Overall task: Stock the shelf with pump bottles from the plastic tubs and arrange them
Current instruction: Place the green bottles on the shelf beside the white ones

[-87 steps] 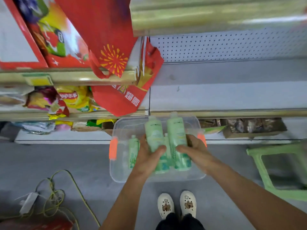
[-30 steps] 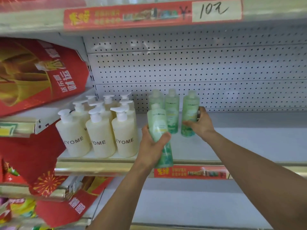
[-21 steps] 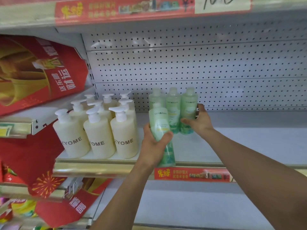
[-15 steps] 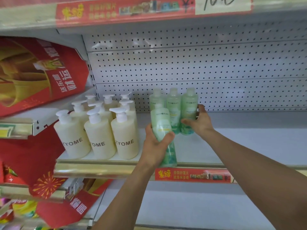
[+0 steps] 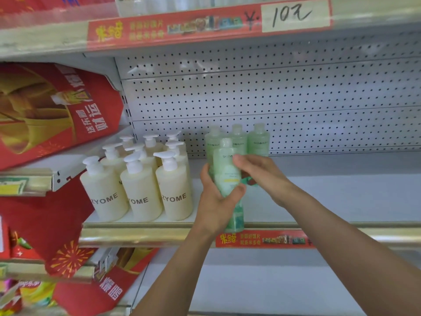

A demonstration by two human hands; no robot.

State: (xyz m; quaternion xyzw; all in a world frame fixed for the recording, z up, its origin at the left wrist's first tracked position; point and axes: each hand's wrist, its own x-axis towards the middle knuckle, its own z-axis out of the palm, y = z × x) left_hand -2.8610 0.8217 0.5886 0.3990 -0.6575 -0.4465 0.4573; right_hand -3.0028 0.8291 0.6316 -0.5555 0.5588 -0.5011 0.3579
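My left hand (image 5: 216,201) grips a pale green bottle (image 5: 226,169) upright, just in front of the white shelf (image 5: 330,195). My right hand (image 5: 262,172) has its fingers laid on the upper right side of that same bottle. Three more green bottles (image 5: 258,140) stand in a row at the back of the shelf, against the pegboard. To their left stand several cream pump bottles (image 5: 174,190) marked "ZYOME".
A red gift bag (image 5: 57,115) leans on the neighbouring shelf to the left, and more red bags hang below. A price strip (image 5: 205,23) runs along the shelf above. White shelf surface stretches to the right of the green bottles.
My right hand has let go of the rightmost back-row bottle and come forward onto the bottle in my left hand. The left hand has held its bottle throughout.
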